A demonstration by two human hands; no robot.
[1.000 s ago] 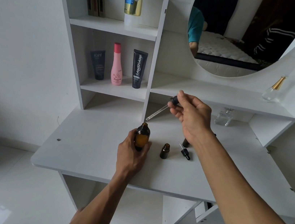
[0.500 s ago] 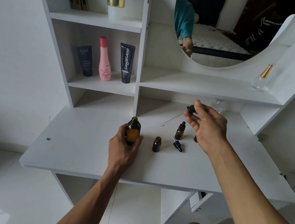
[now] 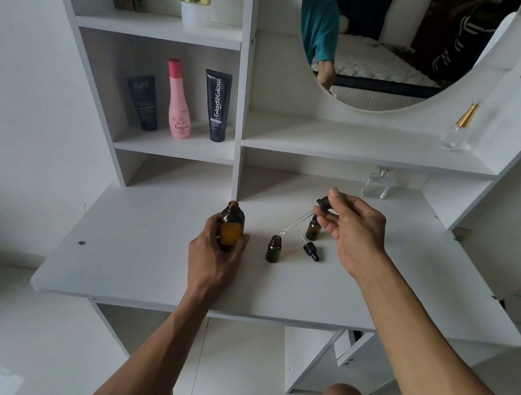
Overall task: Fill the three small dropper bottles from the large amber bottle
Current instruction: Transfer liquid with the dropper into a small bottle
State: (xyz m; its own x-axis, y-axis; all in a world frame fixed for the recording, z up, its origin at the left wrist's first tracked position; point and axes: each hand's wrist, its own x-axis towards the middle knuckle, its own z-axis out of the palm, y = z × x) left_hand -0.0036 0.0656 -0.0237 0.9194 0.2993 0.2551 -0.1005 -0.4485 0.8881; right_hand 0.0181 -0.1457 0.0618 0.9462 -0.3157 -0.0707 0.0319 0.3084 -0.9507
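One large amber bottle [image 3: 231, 226] uncapped on the white desk [image 3: 130, 256], left hand [image 3: 213, 259] fingers curled round it; right of it, two small dropper bottles [image 3: 274, 249], one loose dropper cap [image 3: 310, 248]; right hand [image 3: 353, 232] fingertips pinching one glass dropper [image 3: 301, 219] above the nearer.

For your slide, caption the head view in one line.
Left hand steadies the large amber bottle while the right hand aims a dropper at a small open bottle.

I see the large amber glass bottle [image 3: 231, 226] standing on the white worktop [image 3: 129, 266], in my left hand's [image 3: 214, 257] grip. Right of it stands an open small amber bottle [image 3: 274, 249], the glass pipette [image 3: 297, 221] tip just above its mouth. A loose black dropper cap [image 3: 310, 249] lies further right; behind it stands another small bottle [image 3: 313, 230].
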